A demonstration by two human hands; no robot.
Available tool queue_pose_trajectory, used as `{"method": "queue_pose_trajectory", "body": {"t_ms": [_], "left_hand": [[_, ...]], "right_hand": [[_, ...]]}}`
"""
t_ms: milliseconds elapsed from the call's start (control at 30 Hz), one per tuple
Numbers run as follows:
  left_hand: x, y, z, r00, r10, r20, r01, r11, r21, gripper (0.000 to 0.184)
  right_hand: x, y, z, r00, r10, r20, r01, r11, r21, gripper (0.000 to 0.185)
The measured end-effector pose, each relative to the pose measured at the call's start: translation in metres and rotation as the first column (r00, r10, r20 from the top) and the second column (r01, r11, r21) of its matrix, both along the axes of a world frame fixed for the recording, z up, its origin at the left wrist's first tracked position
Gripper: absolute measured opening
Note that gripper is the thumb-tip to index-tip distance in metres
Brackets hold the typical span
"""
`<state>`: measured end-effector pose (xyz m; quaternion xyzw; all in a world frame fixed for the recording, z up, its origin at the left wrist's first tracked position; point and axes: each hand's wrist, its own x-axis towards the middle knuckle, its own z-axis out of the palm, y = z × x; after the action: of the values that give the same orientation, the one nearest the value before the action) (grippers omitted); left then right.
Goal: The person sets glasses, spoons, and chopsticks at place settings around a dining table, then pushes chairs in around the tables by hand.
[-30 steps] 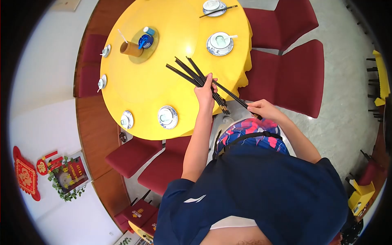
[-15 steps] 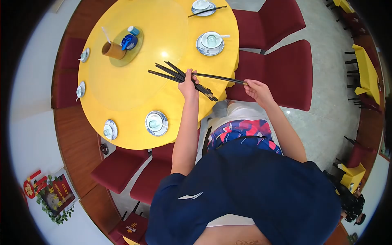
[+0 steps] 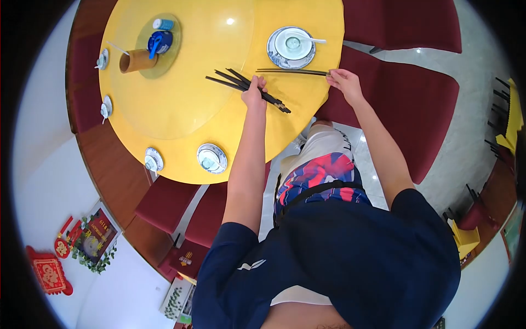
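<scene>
My left hand (image 3: 254,93) is closed around a bundle of black chopsticks (image 3: 234,83) over the yellow-covered table (image 3: 181,120). Gold-coloured ends of the bundle poke out below the fist, toward me. Between the fingertips of my right hand (image 3: 344,83) is the end of a pair of dark chopsticks (image 3: 293,71), held level and apart from the bundle. That pair lies just on the near side of a blue-patterned plate (image 3: 272,54) with a white bowl, a glass and a spoon on it.
Other place settings (image 3: 211,159) stand along the table's rim. A bamboo holder (image 3: 131,61), a blue teapot (image 3: 159,43) and a blue-white canister (image 3: 163,24) are near the turntable's middle. Maroon chairs (image 3: 394,104) crowd the right edge, more (image 3: 164,204) the lower left.
My right hand has moved the pair of chopsticks away from the bundle, up beside the plate. The view has shifted closer to that place setting.
</scene>
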<state>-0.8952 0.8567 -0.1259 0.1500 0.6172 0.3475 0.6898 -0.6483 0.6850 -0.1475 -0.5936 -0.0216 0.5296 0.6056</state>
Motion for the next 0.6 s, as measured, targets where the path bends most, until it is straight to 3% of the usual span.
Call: {"method": "queue_pose_trajectory", "body": {"t_ms": [133, 200, 333, 600], "left_hand": [[-0.015, -0.016, 0.029, 0.995, 0.062, -0.077, -0.058, 0.997, 0.052, 0.022], [-0.034, -0.034, 0.049, 1.0, 0.022, -0.007, -0.021, 0.999, 0.049, 0.023], [-0.073, -0.088, 0.07, 0.998, 0.047, -0.045, -0.046, 0.999, 0.007, 0.03], [-0.12, -0.173, 0.082, 0.969, 0.236, -0.066, -0.242, 0.966, -0.092, 0.028]], "right_hand": [[0.015, 0.015, -0.015, 0.996, 0.094, -0.005, -0.094, 0.995, -0.042, 0.026], [0.012, 0.022, -0.02, 0.999, 0.036, 0.001, -0.036, 0.999, 0.004, 0.025], [0.011, 0.027, -0.02, 1.0, 0.014, -0.002, -0.014, 0.999, 0.039, 0.024], [0.017, 0.03, -0.01, 0.998, -0.062, 0.006, 0.062, 0.998, 0.029, 0.034]]}}
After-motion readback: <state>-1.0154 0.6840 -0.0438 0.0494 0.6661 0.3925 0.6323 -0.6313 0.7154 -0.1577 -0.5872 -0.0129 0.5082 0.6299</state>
